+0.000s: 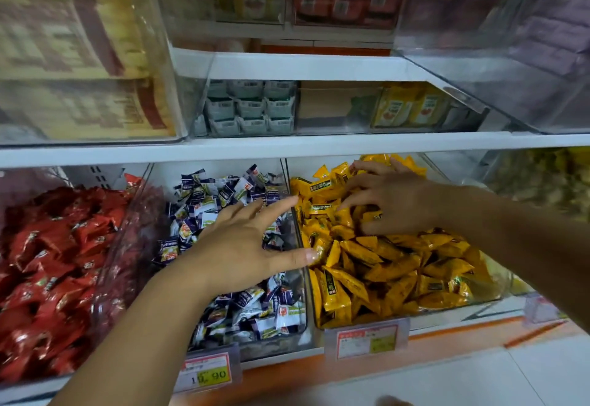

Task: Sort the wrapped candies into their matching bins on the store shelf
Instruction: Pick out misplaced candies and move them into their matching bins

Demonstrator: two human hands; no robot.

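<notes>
Three clear bins sit side by side on the lowest shelf. The left bin holds red wrapped candies (pixel 54 255), the middle one blue-and-white candies (pixel 220 191), the right one yellow candies (pixel 392 271). My left hand (pixel 245 246) hovers flat over the blue-and-white bin, fingers spread, thumb reaching to the divider beside the yellow bin; nothing shows in it. My right hand (pixel 392 201) rests on the yellow pile toward the back, fingers splayed and curled into the candies. Whether it grips one is hidden.
Price tags (pixel 207 373) (pixel 367 340) hang on the bins' front edges. The white shelf board (pixel 287 145) runs just above the bins. Higher shelves carry clear boxes of green-white packs (pixel 249 109) and yellow packs (pixel 412 107). White floor tile (pixel 447 383) lies below right.
</notes>
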